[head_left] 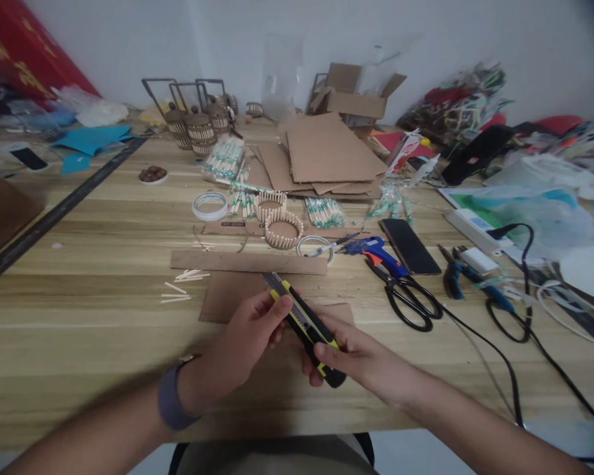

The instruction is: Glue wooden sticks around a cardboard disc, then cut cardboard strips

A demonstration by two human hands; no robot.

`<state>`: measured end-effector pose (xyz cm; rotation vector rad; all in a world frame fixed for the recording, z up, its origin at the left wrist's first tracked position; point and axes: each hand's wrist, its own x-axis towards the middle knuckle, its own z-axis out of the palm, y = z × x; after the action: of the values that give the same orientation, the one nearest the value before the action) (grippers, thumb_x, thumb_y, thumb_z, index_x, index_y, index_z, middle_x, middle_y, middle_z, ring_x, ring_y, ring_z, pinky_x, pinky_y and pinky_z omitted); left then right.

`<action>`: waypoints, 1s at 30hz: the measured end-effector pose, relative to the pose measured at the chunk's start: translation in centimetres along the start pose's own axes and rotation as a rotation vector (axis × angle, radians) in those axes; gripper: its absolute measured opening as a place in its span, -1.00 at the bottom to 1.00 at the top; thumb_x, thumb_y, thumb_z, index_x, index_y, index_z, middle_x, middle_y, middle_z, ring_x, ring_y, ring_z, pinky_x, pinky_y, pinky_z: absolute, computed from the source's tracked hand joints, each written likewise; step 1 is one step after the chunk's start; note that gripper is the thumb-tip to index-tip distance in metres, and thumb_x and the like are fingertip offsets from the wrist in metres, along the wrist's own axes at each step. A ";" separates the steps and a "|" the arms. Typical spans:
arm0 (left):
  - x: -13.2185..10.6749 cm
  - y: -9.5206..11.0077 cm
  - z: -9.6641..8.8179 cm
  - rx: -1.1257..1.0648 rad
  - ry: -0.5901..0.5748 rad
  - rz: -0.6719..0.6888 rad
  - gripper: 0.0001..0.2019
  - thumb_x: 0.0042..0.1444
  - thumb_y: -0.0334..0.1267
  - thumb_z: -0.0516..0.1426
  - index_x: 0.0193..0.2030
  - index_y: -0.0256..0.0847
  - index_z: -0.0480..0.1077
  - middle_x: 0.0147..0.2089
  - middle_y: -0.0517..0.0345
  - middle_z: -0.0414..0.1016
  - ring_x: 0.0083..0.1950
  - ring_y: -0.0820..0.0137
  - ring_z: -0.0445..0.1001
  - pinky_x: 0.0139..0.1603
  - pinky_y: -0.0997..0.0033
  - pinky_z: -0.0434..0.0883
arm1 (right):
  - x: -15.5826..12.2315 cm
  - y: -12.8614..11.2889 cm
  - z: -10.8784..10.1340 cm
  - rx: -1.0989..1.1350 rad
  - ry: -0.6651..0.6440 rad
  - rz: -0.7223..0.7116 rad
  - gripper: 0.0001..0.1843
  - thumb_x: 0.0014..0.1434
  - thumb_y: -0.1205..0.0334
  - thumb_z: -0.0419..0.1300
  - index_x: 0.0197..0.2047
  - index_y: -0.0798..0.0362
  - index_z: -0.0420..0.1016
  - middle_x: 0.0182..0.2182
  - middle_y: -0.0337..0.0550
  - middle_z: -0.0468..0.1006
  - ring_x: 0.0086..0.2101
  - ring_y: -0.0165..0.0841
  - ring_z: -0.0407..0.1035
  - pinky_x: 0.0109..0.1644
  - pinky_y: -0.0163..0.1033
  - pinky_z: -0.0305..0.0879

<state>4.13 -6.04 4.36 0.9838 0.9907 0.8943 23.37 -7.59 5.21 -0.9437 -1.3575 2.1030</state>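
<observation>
A yellow and black utility knife (303, 324) lies slanted between both hands above the near table edge, its blade end pointing up and left. My right hand (352, 357) grips the knife's lower handle, fingers wrapped round it. My left hand (247, 343), with a dark band on the wrist, pinches the knife near its front end. Under the hands sits a flat brown cardboard piece (228, 293), with a long cardboard strip (247, 262) just beyond it.
Black scissors (408, 298), a blue glue gun (373, 251), a phone (408, 245), pliers (453, 277) and black cables (505, 323) lie to the right. Wooden stick rings (283, 227), tape rolls (210, 205), loose sticks (178, 293), stacked cardboard (327, 152) and small baskets (198, 128) sit further back.
</observation>
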 end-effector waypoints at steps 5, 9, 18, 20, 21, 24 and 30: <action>-0.1 0.2 -0.4 0.047 -0.312 0.064 -0.49 0.11 0.22 0.23 -0.18 -0.27 0.49 -0.42 0.20 0.41 -0.46 0.50 0.27 -0.46 0.50 0.22 | 0.6 -2.1 -1.2 -0.122 0.055 -0.014 -0.48 0.25 -0.29 0.15 -0.09 0.02 0.26 -0.38 -0.27 0.46 -0.55 -0.46 0.39 -0.49 -0.34 0.27; 0.2 1.3 -3.4 0.272 0.010 0.128 -0.52 0.20 0.06 0.18 0.11 -0.23 0.43 -0.42 0.25 0.39 -0.44 0.45 0.33 -0.39 0.46 0.30 | 0.5 -4.6 -2.9 -0.542 0.084 -0.016 -0.66 0.36 -0.08 0.05 -0.06 0.04 0.29 -0.35 -0.20 0.51 -0.50 -0.42 0.41 -0.42 -0.30 0.30; 5.0 0.8 -7.9 1.336 0.174 0.838 -0.67 0.38 -0.20 -0.04 0.16 -0.24 0.37 0.16 -0.15 0.44 0.24 0.06 0.33 0.30 -0.16 0.27 | 3.4 -6.0 -0.3 -1.694 -0.016 0.123 -0.78 0.40 0.20 0.07 0.03 0.07 0.41 -0.20 -0.04 0.66 -0.25 -0.14 0.58 -0.38 -0.25 0.25; 5.3 -0.2 -7.7 1.429 0.107 0.846 -0.63 0.39 -0.20 -0.04 0.25 -0.26 0.29 0.27 -0.19 0.33 0.38 0.01 0.18 0.38 -0.21 0.19 | 4.1 -5.7 0.2 -1.723 -0.039 0.114 -0.78 0.40 0.20 0.08 0.05 0.05 0.43 -0.16 -0.06 0.66 -0.22 -0.14 0.59 -0.38 -0.26 0.26; 5.3 -0.7 -7.5 1.459 0.082 0.839 -0.61 0.40 -0.20 -0.04 0.29 -0.27 0.26 0.31 -0.21 0.29 0.43 -0.02 0.12 0.40 -0.23 0.16 | 4.3 -5.7 0.2 -1.733 -0.047 0.106 -0.78 0.40 0.21 0.08 0.05 0.04 0.43 -0.14 -0.06 0.66 -0.20 -0.14 0.59 -0.38 -0.26 0.27; 5.2 -1.7 -7.5 1.477 0.060 0.807 -0.58 0.41 -0.21 -0.05 0.34 -0.27 0.20 0.35 -0.23 0.24 0.47 -0.04 0.06 0.40 -0.25 0.17 | 4.5 -5.6 -0.2 -1.755 -0.037 0.127 -0.80 0.40 0.19 0.10 0.02 0.05 0.44 -0.16 -0.06 0.67 -0.20 -0.13 0.59 -0.36 -0.24 0.31; 4.9 -1.3 -8.1 1.367 0.013 0.865 -0.60 0.44 -0.15 -0.11 0.29 -0.22 0.29 0.27 -0.15 0.33 0.41 0.04 0.14 0.40 -0.18 0.21 | 5.2 -4.3 -1.6 -1.841 0.154 0.089 -0.76 0.38 0.17 0.14 -0.01 0.15 0.46 -0.11 0.08 0.59 -0.14 -0.09 0.55 -0.26 -0.15 0.43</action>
<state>-1.87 0.07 0.03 2.7023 1.1678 0.8233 21.21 -1.29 7.16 -1.5797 -3.0082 0.1857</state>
